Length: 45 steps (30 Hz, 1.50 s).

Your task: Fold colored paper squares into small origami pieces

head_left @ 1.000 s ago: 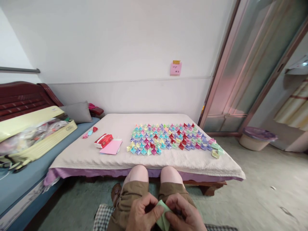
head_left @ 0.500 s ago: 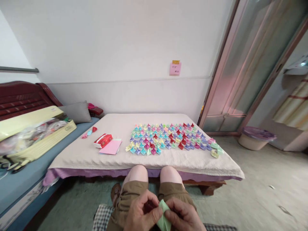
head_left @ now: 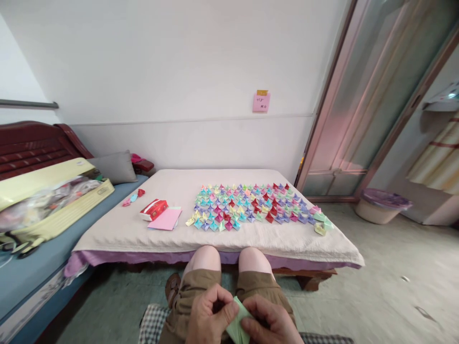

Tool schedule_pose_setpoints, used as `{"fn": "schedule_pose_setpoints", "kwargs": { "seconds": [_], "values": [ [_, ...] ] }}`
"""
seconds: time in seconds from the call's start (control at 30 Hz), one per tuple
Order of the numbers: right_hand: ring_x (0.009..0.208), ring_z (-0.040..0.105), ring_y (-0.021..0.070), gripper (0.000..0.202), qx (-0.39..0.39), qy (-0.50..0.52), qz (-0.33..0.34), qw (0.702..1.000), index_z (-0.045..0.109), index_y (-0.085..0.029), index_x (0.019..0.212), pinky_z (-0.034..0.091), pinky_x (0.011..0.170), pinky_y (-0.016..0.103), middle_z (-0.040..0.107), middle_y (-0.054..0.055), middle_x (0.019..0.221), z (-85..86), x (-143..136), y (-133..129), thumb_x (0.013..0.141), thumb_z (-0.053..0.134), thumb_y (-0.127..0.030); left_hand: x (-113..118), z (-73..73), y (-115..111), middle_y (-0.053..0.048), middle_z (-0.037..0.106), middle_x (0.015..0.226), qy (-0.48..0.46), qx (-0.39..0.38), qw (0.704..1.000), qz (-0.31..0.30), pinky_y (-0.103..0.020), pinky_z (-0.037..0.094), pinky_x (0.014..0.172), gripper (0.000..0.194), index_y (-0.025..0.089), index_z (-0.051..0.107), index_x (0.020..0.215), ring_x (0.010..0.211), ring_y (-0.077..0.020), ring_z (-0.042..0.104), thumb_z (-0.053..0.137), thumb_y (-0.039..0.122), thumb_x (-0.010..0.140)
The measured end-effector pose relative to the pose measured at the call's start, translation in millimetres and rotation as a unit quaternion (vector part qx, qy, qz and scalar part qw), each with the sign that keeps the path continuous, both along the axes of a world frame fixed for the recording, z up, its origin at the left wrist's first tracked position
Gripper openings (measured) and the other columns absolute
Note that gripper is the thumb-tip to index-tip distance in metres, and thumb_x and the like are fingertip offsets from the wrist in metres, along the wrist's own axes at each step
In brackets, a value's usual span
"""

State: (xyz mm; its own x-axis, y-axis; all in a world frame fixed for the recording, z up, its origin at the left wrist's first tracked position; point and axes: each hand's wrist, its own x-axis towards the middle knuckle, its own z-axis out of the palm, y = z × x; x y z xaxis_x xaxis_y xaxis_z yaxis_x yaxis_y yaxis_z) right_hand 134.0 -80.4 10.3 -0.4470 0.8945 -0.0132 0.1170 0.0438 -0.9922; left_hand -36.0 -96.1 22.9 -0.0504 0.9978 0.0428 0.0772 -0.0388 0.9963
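Note:
A light green folded paper point(head_left: 238, 323) is held above my lap, its lower end near the bottom edge of the view. My left hand point(head_left: 212, 313) pinches its left side between thumb and fingers. On the right side, the thumb and fingers of my right hand point(head_left: 269, 319) grip the same paper. Beyond my knees, rows of small folded paper pieces point(head_left: 231, 203) in many colours stand on the bed point(head_left: 118, 234). A pink sheet stack point(head_left: 165, 219) lies to their left, partly beneath a red and white tissue pack point(head_left: 154, 209).
Several small folded pieces point(head_left: 134, 197) lie at the bed's left. An open pale yellow case point(head_left: 57, 215) rests on the blue bedding beside a grey pillow point(head_left: 113, 167). A lined bin point(head_left: 382, 205) stands on the floor at right, near the glass door point(head_left: 344, 119).
The green paper has tilted, its top leaning left and more of its flat face showing. Both hands keep hold and have shifted slightly.

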Motion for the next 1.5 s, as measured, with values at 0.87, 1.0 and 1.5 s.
{"fn": "schedule_pose_setpoints", "kwargs": {
  "seconds": [0.87,1.0,1.5],
  "values": [
    [0.046,0.03,0.006,0.028,-0.135,0.246,-0.035,0.959,0.051,-0.022,0.076,0.018,0.046,0.021,0.045,-0.011,0.051,-28.7,-13,-3,0.062,0.076,-0.017,6,-13.5,4,0.002,0.062,0.063,-0.049,0.001,0.997,0.063,-0.022,0.036,0.051,0.03,0.017,0.058,0.094,0.052,-0.0121,0.05,0.071,0.034,0.073],
    [0.049,0.036,0.007,0.034,-0.124,0.257,-0.084,0.955,0.053,-0.021,0.077,0.022,0.049,0.021,0.054,-0.007,0.056,-32.8,-7,0,0.063,0.082,-0.032,3,-21.0,4,-0.004,0.069,0.076,-0.122,-0.028,0.992,-0.024,-0.024,0.041,0.054,0.044,0.017,0.055,0.104,0.059,-0.0149,0.058,0.075,0.029,0.067],
    [0.056,0.044,0.0101,0.029,-0.082,0.226,-0.075,0.968,0.062,-0.02,0.084,0.027,0.052,0.022,0.055,-0.006,0.065,-8.7,-7,-1,0.059,0.075,-0.012,-3,-13.8,3,0.003,0.056,0.063,-0.05,-0.011,0.995,-0.091,-0.022,0.037,0.056,0.009,0.016,0.063,0.076,0.059,-0.0122,0.047,0.068,0.021,0.07]
  ]
}}
